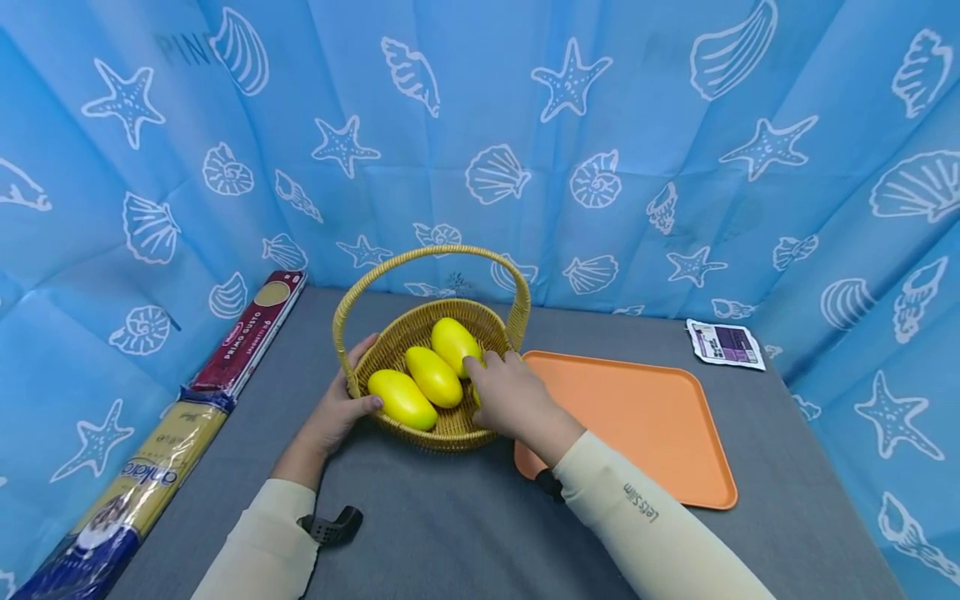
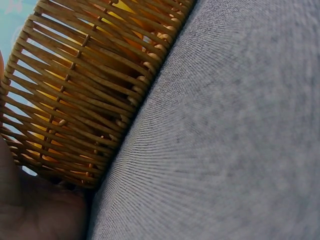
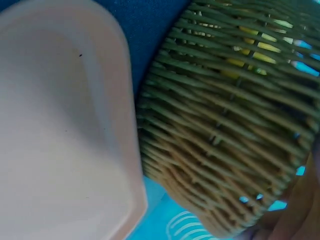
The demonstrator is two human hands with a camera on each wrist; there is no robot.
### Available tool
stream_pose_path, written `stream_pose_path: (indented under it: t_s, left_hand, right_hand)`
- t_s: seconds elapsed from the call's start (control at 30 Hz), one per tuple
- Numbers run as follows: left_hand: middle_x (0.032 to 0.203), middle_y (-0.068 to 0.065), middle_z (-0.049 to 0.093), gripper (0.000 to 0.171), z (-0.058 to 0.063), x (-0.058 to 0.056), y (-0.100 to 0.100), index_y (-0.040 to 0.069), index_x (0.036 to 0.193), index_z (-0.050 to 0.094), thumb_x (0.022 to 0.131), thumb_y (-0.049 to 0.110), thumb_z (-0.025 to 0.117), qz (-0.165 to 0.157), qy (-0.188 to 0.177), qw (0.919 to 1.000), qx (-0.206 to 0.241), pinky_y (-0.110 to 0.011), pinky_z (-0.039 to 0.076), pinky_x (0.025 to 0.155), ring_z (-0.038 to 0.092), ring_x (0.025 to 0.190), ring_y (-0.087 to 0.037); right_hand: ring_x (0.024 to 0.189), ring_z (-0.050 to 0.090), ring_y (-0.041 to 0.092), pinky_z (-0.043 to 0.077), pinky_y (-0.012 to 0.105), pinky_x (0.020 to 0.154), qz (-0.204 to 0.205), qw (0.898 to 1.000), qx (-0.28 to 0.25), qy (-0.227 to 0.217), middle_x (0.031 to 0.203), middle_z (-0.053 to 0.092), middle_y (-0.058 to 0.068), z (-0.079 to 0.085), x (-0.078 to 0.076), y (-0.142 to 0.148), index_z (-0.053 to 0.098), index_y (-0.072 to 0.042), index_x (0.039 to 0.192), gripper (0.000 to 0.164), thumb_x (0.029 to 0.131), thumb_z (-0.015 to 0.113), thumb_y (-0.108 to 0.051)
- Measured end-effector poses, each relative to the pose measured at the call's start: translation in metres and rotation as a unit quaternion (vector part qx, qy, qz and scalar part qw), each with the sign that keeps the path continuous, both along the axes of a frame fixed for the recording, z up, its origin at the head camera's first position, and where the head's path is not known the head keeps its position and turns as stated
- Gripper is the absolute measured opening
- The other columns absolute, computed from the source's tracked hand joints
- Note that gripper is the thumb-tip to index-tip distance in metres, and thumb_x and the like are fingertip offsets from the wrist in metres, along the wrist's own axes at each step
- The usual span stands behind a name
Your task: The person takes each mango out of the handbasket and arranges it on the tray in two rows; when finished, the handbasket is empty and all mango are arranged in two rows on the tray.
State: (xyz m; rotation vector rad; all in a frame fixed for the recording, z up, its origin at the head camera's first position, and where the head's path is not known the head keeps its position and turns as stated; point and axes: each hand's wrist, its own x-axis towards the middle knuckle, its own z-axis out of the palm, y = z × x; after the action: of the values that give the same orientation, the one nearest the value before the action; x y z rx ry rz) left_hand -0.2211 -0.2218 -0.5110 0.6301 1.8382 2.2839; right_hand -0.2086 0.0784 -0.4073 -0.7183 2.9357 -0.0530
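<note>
A woven wicker basket with a tall arched handle stands on the grey cloth. My left hand grips its left side, thumb over the rim and fingers round the outer wall. Inside, three smooth yellow mangoes lie in a slanting row. At the right end, my right hand reaches over the rim, fingers curled down round another yellow mango, mostly hidden beneath the hand. Yellow shows through the weave of the basket wall in the left wrist view.
Right of the basket, close beside it, lies an orange tray. A small white and purple packet is at the back right. Spaghetti packs, one red and one yellow-blue, line the left edge. A blue shell-patterned curtain hangs behind.
</note>
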Motion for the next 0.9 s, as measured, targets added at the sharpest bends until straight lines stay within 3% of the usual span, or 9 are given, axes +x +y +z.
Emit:
stream_pose_path:
  t_s: [0.1,0.23,0.37,0.47,0.67,0.9]
  left_hand:
    - [0.176,-0.02,0.023,0.091,0.001,0.0,0.001,0.018,0.176,0.02,0.105,0.016,0.077,0.001,0.004,1.0,-0.002,-0.03,0.034,0.117,0.023,0.155,-0.047]
    - [0.177,-0.021,0.022,0.092,0.002,0.001,0.001,0.018,0.176,0.019,0.105,0.016,0.077,0.001,0.007,1.0,-0.005,-0.031,0.034,0.117,0.024,0.155,-0.046]
    - [0.177,-0.02,0.022,0.091,0.001,0.0,0.001,0.017,0.176,0.019,0.105,0.015,0.076,0.001,0.008,0.9999,-0.009,-0.03,0.033,0.117,0.024,0.155,-0.046]
    - [0.177,-0.019,0.023,0.09,0.001,0.0,0.001,0.017,0.176,0.019,0.105,0.013,0.075,0.004,0.01,0.9998,-0.015,-0.03,0.033,0.117,0.024,0.155,-0.046]
    - [0.177,-0.017,0.023,0.089,0.001,0.0,0.001,0.018,0.176,0.019,0.106,0.011,0.073,0.001,0.004,0.9999,-0.011,-0.031,0.033,0.118,0.024,0.156,-0.045]
    - [0.177,-0.017,0.023,0.089,0.001,0.001,0.0,0.016,0.176,0.018,0.106,0.011,0.072,0.005,0.006,0.9999,-0.012,-0.031,0.032,0.118,0.025,0.156,-0.043]
  right_hand:
    - [0.108,0.064,0.042,0.056,0.05,0.088,0.017,0.997,0.036,0.063,0.134,0.065,0.023,0.001,0.006,-0.001,0.063,-0.008,0.146,0.061,0.093,0.086,-0.028]
    - [0.087,0.06,0.036,0.055,0.045,0.069,0.013,0.994,0.032,0.099,0.117,0.066,0.022,0.001,0.01,-0.002,0.071,-0.006,0.128,0.037,0.095,0.082,-0.019]
    - [0.088,0.06,0.036,0.056,0.044,0.069,-0.01,0.996,-0.028,0.082,0.113,0.065,0.02,0.005,0.01,0.002,0.072,-0.005,0.126,0.033,0.095,0.08,-0.013]
    - [0.099,0.062,0.035,0.056,0.044,0.077,-0.045,0.993,-0.105,0.039,0.124,0.065,0.019,0.014,0.011,0.01,0.07,-0.005,0.136,0.041,0.097,0.077,-0.011]
    - [0.103,0.06,0.027,0.052,0.045,0.082,-0.084,0.964,-0.25,-0.028,0.139,0.062,0.013,0.024,0.014,0.034,0.065,-0.007,0.146,0.049,0.101,0.075,-0.021]
    - [0.111,0.06,0.028,0.054,0.046,0.084,-0.084,0.922,-0.377,-0.031,0.143,0.059,0.01,0.013,0.019,0.062,0.067,-0.01,0.147,0.048,0.101,0.075,-0.022]
